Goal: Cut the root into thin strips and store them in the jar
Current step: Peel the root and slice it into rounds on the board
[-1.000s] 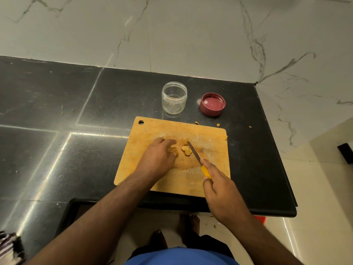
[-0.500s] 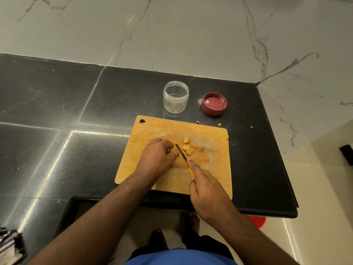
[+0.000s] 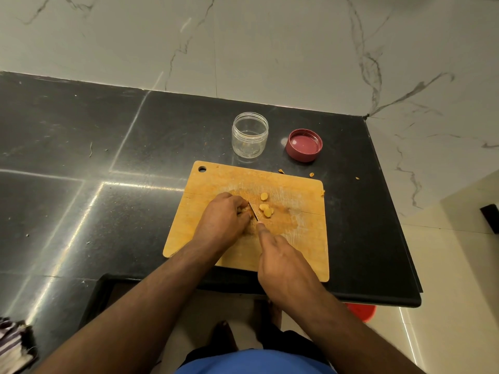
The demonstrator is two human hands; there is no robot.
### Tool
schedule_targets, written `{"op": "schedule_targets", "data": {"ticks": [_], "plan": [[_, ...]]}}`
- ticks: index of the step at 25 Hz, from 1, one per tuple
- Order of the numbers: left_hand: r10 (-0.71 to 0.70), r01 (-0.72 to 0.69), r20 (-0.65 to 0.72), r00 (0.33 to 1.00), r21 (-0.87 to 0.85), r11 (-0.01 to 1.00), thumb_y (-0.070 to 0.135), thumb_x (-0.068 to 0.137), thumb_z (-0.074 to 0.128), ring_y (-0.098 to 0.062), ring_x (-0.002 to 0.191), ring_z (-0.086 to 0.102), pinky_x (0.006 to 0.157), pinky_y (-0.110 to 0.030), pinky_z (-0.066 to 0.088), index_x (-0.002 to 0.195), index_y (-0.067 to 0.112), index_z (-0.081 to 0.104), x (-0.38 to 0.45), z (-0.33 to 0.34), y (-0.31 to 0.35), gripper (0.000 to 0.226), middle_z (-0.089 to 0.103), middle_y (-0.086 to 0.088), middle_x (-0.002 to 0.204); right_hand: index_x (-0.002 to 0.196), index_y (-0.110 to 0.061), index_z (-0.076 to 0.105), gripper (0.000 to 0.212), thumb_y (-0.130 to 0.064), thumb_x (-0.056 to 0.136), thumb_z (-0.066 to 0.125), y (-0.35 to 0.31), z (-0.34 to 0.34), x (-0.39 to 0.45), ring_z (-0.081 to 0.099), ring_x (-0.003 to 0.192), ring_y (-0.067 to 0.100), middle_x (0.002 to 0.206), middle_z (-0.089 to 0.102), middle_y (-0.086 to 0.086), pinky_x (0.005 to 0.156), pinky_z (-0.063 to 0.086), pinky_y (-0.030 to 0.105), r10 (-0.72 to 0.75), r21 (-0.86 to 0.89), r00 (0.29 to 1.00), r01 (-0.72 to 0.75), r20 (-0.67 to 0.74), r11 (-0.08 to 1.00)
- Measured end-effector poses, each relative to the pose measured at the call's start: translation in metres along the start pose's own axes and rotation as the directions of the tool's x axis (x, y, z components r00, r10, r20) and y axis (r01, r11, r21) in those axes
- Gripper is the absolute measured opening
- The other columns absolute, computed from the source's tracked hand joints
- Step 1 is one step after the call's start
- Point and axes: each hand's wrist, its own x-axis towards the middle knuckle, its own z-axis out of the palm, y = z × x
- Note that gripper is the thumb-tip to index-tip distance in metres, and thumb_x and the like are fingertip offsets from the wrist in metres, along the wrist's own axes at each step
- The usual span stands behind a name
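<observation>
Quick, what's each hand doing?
Left hand: curled, holding the yellow root piece.
Right hand: gripping the small steel-bladed knife.

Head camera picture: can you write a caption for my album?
Left hand holds the root while the right hand slices with a knife on the board.
</observation>
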Motion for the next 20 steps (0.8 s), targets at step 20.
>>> {"op": "schedule_targets", "data": {"ticks": [20], "plan": [[-0.018,0.019,0.047,0.999,-0.021,1.000,0.028,0.097,0.062,-0.016,0.116,0.056,0.096,-0.029,0.047,0.139,0.028,0.057,-0.005,-0.001,0.003,0.042,0.057,0.002,0.133,0.145,-0.040,0.043,0.049,-0.015,0.102,0.041,0.037,-0.019,-0.020,0.057,0.054,0.002,0.102,0.059,-0.009,0.050,0.038,0.018,0.191,0.580,0.982,-0.161,0.011,0.799]]}}
